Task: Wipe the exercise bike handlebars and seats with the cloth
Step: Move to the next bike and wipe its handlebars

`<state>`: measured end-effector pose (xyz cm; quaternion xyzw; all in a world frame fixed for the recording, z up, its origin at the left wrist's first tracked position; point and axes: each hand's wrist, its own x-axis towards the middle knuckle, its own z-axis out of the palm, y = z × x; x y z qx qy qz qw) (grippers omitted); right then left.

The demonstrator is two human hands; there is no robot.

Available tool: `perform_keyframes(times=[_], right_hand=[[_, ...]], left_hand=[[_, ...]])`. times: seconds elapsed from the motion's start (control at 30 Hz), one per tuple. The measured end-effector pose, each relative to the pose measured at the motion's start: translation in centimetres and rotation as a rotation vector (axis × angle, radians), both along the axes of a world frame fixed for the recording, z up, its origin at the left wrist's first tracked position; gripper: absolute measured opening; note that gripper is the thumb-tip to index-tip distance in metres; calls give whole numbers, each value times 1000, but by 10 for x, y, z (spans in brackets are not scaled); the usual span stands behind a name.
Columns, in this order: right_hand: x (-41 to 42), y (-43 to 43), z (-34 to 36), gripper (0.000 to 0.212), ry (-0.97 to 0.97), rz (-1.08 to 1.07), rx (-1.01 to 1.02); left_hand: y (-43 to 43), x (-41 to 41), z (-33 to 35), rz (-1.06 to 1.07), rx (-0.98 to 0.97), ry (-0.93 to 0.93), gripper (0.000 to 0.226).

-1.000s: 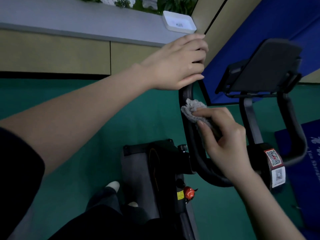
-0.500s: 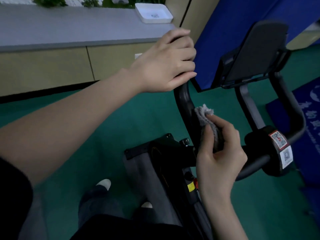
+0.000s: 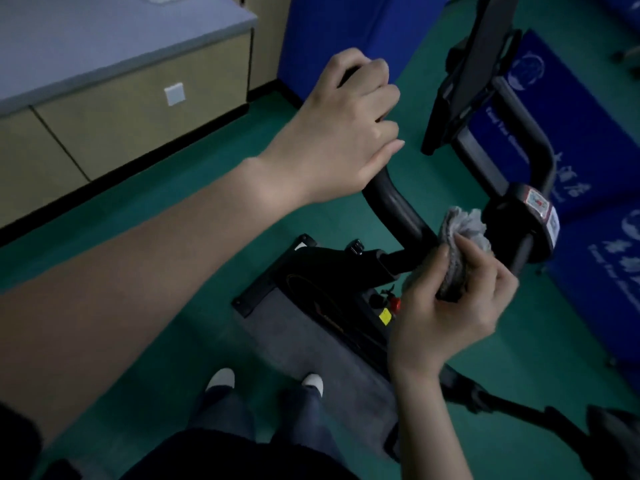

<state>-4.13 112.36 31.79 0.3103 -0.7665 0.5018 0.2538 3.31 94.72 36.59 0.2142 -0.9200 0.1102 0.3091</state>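
Right hand (image 3: pixel 446 306) had a closed grip around the bunched grey terry cloth (image 3: pixel 460 244), pressed to the black curved handlebar tube (image 3: pixel 398 206) at centre right. Left hand (image 3: pixel 349 133) clamped the tube's upper end, so the unwiped run slanted up-left from the cloth, I reckon.

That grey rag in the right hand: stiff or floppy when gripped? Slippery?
Likely floppy: the grey fuzzy cloth sits bunched and folded in the right hand, conforming to the fingers. Probably light, since thumb and fingers alone hold it. Its fluffy, frayed edge suggests a grippy texture, unlikely to slip on the black handlebar.
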Motion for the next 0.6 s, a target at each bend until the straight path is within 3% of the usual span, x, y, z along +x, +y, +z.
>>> perform_keyframes(times=[0.17,0.3,0.6], right_hand=[[40,-40,-8,15,-65,26,-149],[59,-75,-12,21,-121,80,-212],[47,-57,-35,20,-30,-44,-175]], left_hand=[[-14,3,0,-105,-33,-3,48],[-24,6,7,-218,62,29,44],[-24,8,3,-237,87,37,44]])
